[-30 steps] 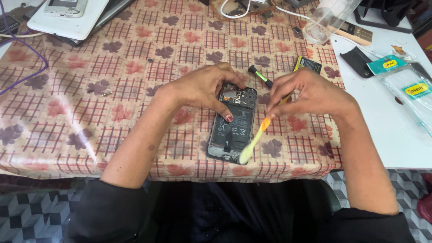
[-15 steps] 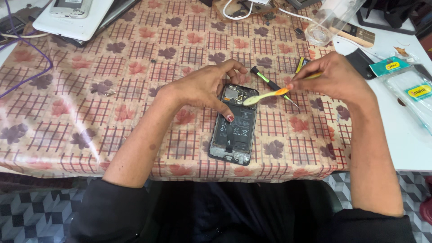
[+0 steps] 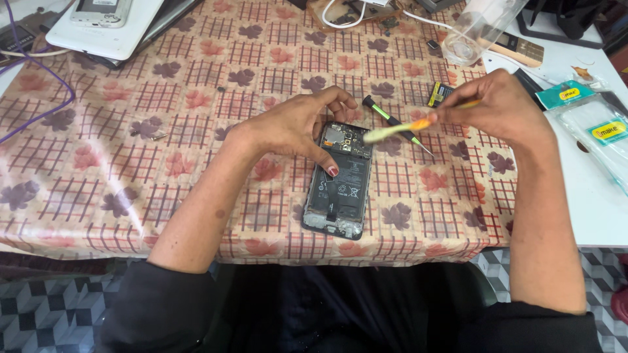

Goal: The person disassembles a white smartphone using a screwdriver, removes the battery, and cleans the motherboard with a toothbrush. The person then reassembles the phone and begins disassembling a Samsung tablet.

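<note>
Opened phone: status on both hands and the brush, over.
Left hand steadying opened phone, fingertips at its top edge. Right hand pinching toothbrush, bristles raised above the phone's top. Screwdriver lying beside the phone, nothing blocking.

View: one camera only, worn on the person's head.
Direction: it looks steeply down and forward over the table (image 3: 98, 196).
Nearness: close; both forearms fill the lower frame.
Shared part: no second view exists.
</note>
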